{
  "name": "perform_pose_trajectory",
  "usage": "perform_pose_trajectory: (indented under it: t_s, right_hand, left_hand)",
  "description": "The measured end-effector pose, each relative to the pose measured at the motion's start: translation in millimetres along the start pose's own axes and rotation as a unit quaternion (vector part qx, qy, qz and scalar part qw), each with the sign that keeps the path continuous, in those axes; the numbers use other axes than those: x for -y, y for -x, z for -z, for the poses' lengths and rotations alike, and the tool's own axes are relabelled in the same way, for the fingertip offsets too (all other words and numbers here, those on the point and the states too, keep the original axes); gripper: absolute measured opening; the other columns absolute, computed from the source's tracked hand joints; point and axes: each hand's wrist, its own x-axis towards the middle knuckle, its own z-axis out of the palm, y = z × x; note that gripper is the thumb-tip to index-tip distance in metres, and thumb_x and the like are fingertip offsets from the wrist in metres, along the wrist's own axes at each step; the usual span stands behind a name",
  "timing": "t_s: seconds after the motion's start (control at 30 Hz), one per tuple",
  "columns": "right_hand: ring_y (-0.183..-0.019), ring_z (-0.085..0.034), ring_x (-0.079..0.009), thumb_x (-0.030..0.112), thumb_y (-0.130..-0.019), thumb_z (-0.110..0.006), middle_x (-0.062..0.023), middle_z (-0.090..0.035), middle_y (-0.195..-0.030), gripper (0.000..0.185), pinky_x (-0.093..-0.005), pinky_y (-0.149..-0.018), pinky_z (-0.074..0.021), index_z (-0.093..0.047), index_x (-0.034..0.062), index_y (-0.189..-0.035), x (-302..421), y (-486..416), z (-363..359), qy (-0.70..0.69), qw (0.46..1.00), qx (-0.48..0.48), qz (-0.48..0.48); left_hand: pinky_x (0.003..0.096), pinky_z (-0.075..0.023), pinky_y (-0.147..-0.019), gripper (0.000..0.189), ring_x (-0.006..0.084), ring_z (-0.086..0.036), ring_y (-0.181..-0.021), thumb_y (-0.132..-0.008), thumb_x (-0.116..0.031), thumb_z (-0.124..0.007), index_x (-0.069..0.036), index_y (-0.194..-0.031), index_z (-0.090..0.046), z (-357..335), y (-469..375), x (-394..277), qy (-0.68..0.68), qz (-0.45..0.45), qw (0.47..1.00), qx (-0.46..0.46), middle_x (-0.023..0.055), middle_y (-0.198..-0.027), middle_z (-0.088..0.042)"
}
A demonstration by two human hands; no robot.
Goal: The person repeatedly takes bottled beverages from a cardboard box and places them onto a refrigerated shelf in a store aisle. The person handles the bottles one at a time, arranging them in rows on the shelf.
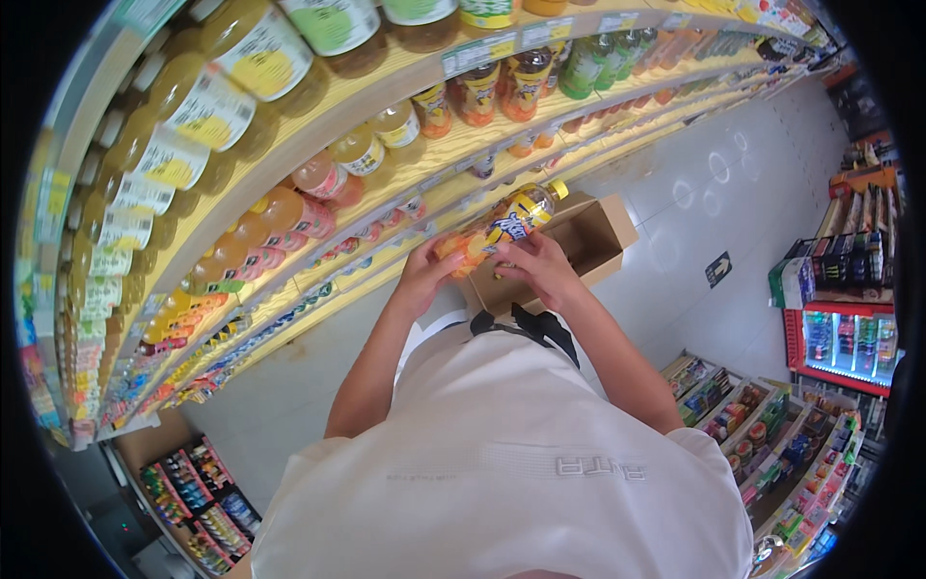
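Note:
A plastic drink bottle (515,223) with a yellow cap and an orange, yellow and blue label lies tilted between my two hands, its cap pointing up and to the right. My left hand (427,271) grips its orange lower end. My right hand (541,269) has its fingers against the label on the near side. Beneath the bottle stands an open cardboard box (604,235) on the floor; its inside is partly hidden by the bottle and my right hand. Similar orange-labelled bottles (527,83) stand on a shelf further ahead.
Curved-looking wooden shelves (311,123) full of drink bottles run along the left and front. A red-framed drinks cooler (843,344) stands at the right, with snack shelves (767,434) at the lower right. A smaller snack rack (199,499) is at the lower left.

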Motion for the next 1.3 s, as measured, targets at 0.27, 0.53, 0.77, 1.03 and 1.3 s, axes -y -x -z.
perform_pose_trajectory:
  t_s: [0.27,0.53,0.77,1.03,1.3]
  right_hand:
    - [-0.094,-0.068,-0.0122,0.015,-0.09,-0.08,-0.0036,-0.071,-0.105,0.033,-0.0323,-0.076,-0.0603,-0.065,0.0049,-0.118,42.6,-28.9,-63.0,0.103,0.989,-0.042,0.102]
    - [-0.096,-0.068,-0.0155,0.003,-0.083,-0.082,-0.0088,-0.074,-0.106,0.038,-0.0315,-0.085,-0.0532,-0.064,-0.0031,-0.115,74.3,-114.8,-72.5,0.326,0.85,-0.097,0.403]
    - [-0.101,-0.07,-0.0255,0.008,-0.078,-0.086,-0.0154,-0.072,-0.11,0.056,-0.0382,-0.09,-0.0539,-0.054,-0.0018,-0.122,74.8,-156.6,-82.1,0.41,0.802,-0.122,0.417]
    - [-0.088,-0.069,-0.038,0.022,-0.071,-0.091,-0.0202,-0.07,-0.094,0.054,-0.046,-0.08,-0.0541,-0.062,-0.0049,-0.106,52.4,-161.7,-96.7,0.444,0.746,-0.221,0.444]
    - [-0.075,-0.068,-0.044,0.025,-0.075,-0.089,-0.0255,-0.068,-0.08,0.044,-0.0468,-0.066,-0.0541,-0.062,-0.0067,-0.091,52.7,-164.2,-98.5,0.47,0.746,-0.226,0.413]
  left_hand:
    - [0.0329,-0.0472,-0.106,0.068,0.0187,-0.055,-0.131,-0.089,-0.006,-0.076,-0.005,-0.149,-0.044,6.9,-14.7,-26.0,-0.125,-0.129,0.983,-0.039,0.009,-0.141,-0.056]
    - [0.036,-0.0521,-0.102,0.062,0.0298,-0.051,-0.14,-0.093,-0.004,-0.068,-0.005,-0.15,-0.044,8.9,-45.2,-29.5,-0.299,-0.256,0.907,-0.149,0.0161,-0.149,-0.053]
    - [0.0354,-0.0547,-0.099,0.058,0.0303,-0.053,-0.139,-0.093,-0.001,-0.061,-0.003,-0.149,-0.045,6.6,-56.0,-43.9,-0.312,-0.253,0.904,-0.147,0.0181,-0.147,-0.055]
    - [0.0362,-0.0547,-0.096,0.061,0.0305,-0.055,-0.136,-0.094,0.002,-0.056,-0.002,-0.153,-0.04,4.6,-77.7,-46.4,-0.286,-0.259,0.911,-0.144,0.0191,-0.146,-0.056]
    - [0.0404,-0.056,-0.097,0.07,0.0342,-0.056,-0.132,-0.092,-0.001,-0.057,-0.007,-0.158,-0.034,19.5,-112.3,-33.2,-0.279,-0.242,0.922,-0.118,0.0218,-0.15,-0.049]
